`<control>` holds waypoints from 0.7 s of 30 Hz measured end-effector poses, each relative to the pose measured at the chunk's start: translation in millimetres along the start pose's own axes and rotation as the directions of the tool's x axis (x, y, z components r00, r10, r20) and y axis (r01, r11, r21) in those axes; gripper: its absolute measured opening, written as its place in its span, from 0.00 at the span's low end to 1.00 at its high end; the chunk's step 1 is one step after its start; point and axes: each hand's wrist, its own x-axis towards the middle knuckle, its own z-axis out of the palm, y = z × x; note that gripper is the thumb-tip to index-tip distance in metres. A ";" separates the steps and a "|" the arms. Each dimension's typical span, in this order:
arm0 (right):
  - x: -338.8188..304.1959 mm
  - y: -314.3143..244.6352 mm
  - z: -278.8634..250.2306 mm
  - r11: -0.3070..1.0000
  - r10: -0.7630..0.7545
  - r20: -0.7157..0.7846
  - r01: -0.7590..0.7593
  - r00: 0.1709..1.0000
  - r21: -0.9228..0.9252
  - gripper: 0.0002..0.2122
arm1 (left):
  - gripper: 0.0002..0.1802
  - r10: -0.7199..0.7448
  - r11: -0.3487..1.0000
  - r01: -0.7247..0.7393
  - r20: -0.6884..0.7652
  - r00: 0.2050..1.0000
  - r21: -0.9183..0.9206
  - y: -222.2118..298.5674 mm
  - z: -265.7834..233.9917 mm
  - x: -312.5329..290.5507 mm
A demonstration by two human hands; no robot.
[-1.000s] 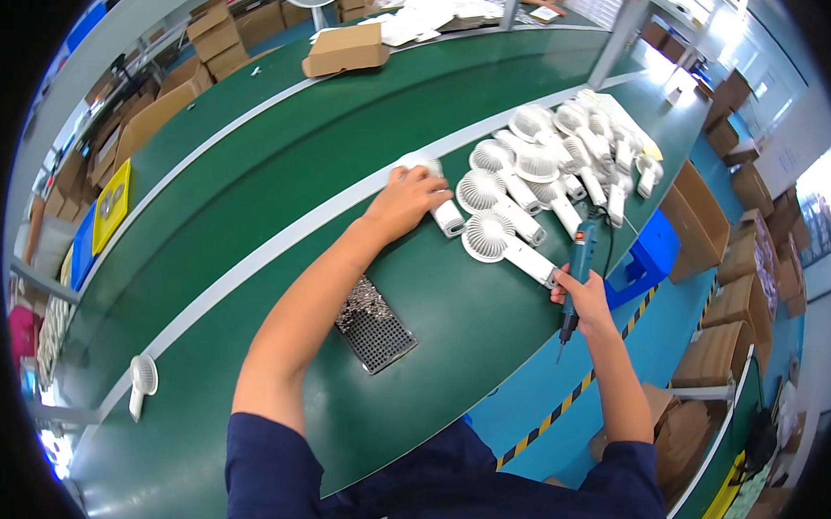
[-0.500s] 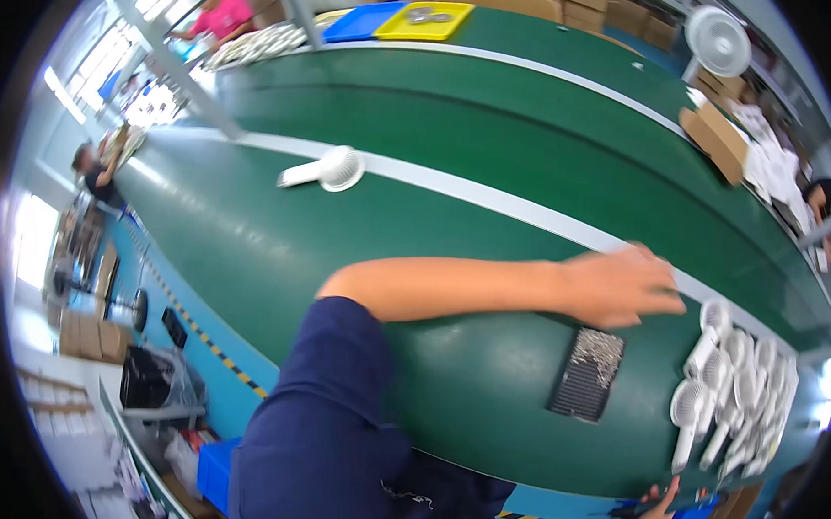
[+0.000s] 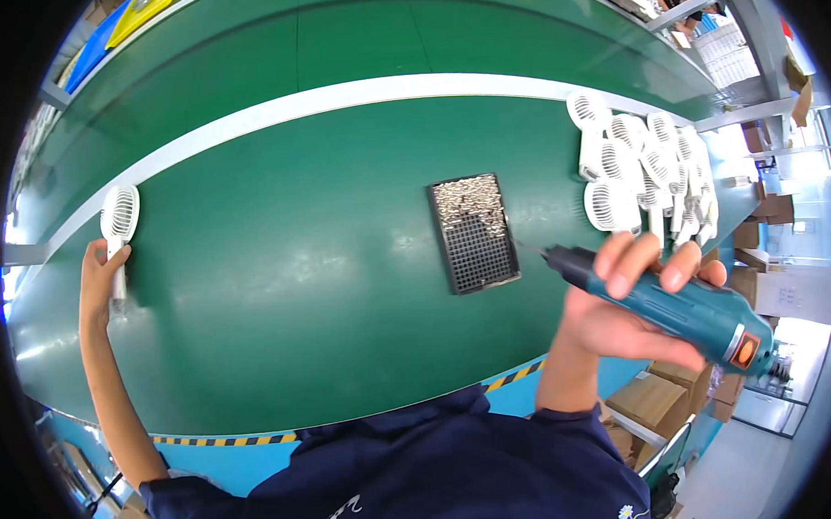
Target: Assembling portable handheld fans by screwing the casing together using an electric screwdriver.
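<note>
Here, your left fingers pinch a handheld fan; right fingers wrap an electric screwdriver, whose swing could scatter screws.

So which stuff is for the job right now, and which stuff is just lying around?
Probably for the job:
teal power screwdriver, in the right hand
white fan, gripped by the left hand
black tray of small metal pieces
group of white fans, to the right

Probably just lying about:
blue tray, top left
yellow tray, beside it
cardboard boxes, lower right
</note>
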 end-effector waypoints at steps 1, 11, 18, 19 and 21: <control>3.5 9.6 10.0 0.999 -0.041 0.012 0.041 0.999 0.018 0.39 | 0.13 -0.094 0.931 0.139 0.146 0.985 -0.337 15.1 23.1 -14.4; -3.3 45.3 0.1 0.965 0.257 0.074 -0.251 0.964 -0.078 0.34 | 0.19 0.147 0.239 0.660 0.698 0.701 -0.712 133.9 197.7 -168.4; 6.0 16.8 11.6 0.421 0.827 0.312 -0.148 0.468 -0.895 0.18 | 0.17 0.349 0.231 0.579 0.623 0.701 -0.782 137.6 243.4 -148.5; -2.5 15.6 8.1 0.379 0.868 0.306 -0.122 0.391 -0.917 0.18 | 0.17 0.352 0.233 0.540 0.588 0.728 -0.809 147.0 248.2 -149.4; -6.2 11.3 14.3 0.262 0.939 0.230 -0.101 0.255 -0.960 0.19 | 0.18 0.393 0.204 0.515 0.552 0.735 -0.832 155.6 258.7 -137.2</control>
